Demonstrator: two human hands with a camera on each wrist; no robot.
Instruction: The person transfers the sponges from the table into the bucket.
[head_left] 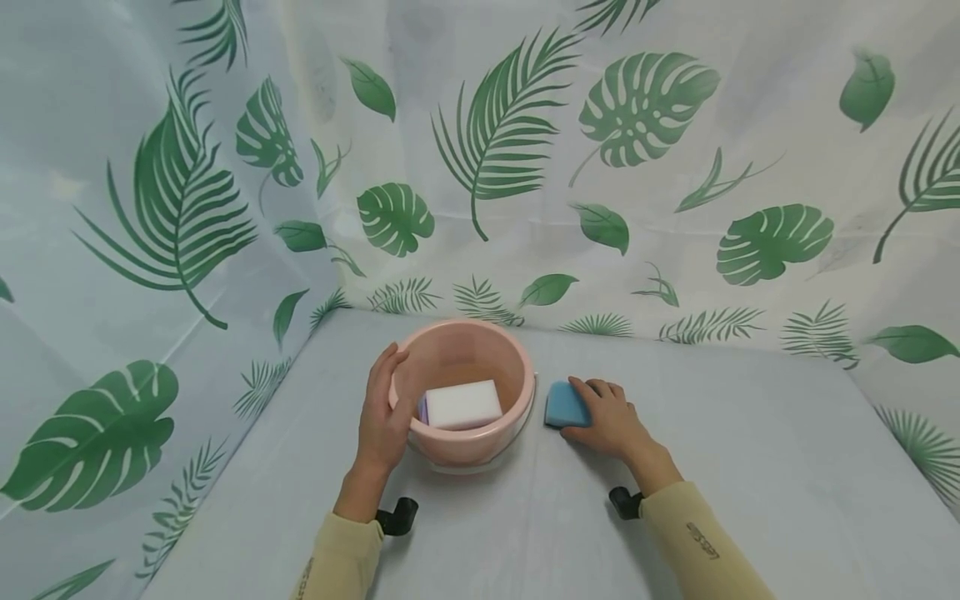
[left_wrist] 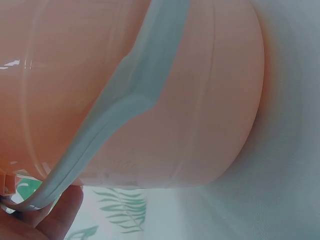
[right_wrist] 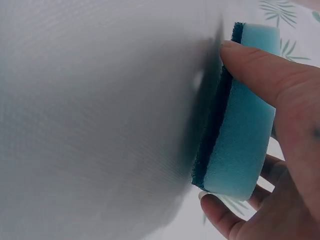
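A pink bucket [head_left: 463, 450] stands on the table, its pale handle [left_wrist: 120, 95] hanging down the outside. My left hand [head_left: 382, 417] grips the bucket's left side at the rim; in the left wrist view only some fingers show, beside the handle. Inside the bucket lies a white block [head_left: 463, 405] with a purple edge at its left end. To the right of the bucket, my right hand [head_left: 611, 421] holds a blue sponge [head_left: 566, 406] between thumb and fingers. The right wrist view shows the sponge's dark scouring layer [right_wrist: 215, 125] facing the table, close over it.
A pale grey cover lies over the table [head_left: 750, 433]. Behind and at the left rise white curtain walls [head_left: 525, 250] printed with green leaves. Black wrist mounts [head_left: 397, 517] stick out inward from both sleeves.
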